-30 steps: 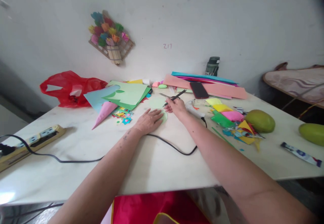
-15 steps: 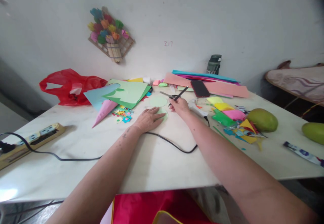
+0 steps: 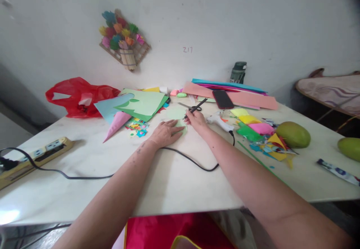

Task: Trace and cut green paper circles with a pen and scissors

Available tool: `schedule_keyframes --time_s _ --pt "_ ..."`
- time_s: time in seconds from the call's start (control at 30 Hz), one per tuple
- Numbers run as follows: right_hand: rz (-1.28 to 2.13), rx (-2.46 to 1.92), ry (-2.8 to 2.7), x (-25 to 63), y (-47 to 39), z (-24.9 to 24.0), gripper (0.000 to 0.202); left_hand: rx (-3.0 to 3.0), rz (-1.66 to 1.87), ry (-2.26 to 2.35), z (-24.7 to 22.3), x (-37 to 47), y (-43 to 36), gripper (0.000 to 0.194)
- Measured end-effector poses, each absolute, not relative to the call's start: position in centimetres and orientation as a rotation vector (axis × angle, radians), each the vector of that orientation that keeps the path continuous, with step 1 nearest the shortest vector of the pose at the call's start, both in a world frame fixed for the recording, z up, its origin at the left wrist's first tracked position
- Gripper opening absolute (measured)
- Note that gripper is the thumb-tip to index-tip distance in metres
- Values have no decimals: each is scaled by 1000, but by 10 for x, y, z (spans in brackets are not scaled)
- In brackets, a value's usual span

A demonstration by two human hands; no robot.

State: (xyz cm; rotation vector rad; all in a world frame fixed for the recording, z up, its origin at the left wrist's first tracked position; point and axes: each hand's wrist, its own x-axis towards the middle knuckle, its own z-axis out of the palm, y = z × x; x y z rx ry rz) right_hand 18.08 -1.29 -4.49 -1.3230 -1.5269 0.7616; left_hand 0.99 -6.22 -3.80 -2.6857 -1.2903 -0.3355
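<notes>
My left hand (image 3: 166, 133) lies flat with its fingers stretched over a pale green paper circle (image 3: 184, 127), pressing it on the table. In my right hand (image 3: 195, 120) is a black pen (image 3: 199, 106), pinched between the fingers, its tip down at the right edge of that circle. Just beyond, a second pale green paper circle (image 3: 173, 113) lies flat. Scissors (image 3: 189, 105) rest behind the pen, partly hidden by it. To the right of my right hand lies a white glue gun (image 3: 219, 122) with a black cord.
On the left are green paper sheets (image 3: 149, 101), a pink paper cone (image 3: 116, 125), a red plastic bag (image 3: 75, 97) and a power strip (image 3: 36, 159). A phone (image 3: 222, 99) lies on paper at the back. Paper scraps (image 3: 274, 147) and a green mango (image 3: 293, 134) are at right.
My right hand has moved slightly left and toward me, bringing the pen tip to the near circle's edge. My left hand stays in place on the paper.
</notes>
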Motion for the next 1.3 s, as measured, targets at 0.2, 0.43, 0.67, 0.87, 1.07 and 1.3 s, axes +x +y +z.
schedule_keyframes --time_s 0.2,0.43,0.67,0.87,1.07,1.3 --pt "611 -1509 -1588 182 -15 -45 25 -2664 -313 -1302 -37 11 -63 41" --pt "567 -1546 -1607 178 -19 -42 19 -2626 -293 -1329 -36 12 -63 41" --pt "559 -1522 -1602 178 -13 -48 22 -2595 -313 -1329 -36 12 -63 39" --pt "552 -1516 -1616 179 -11 -51 22 -2598 -339 -1281 -37 12 -63 38" --pt "540 -1547 -1642 178 -12 -50 23 -2636 -290 -1324 -33 14 -64 38" --pt "526 -1572 -1666 177 -12 -48 24 -2647 -282 -1349 -31 14 -66 38"
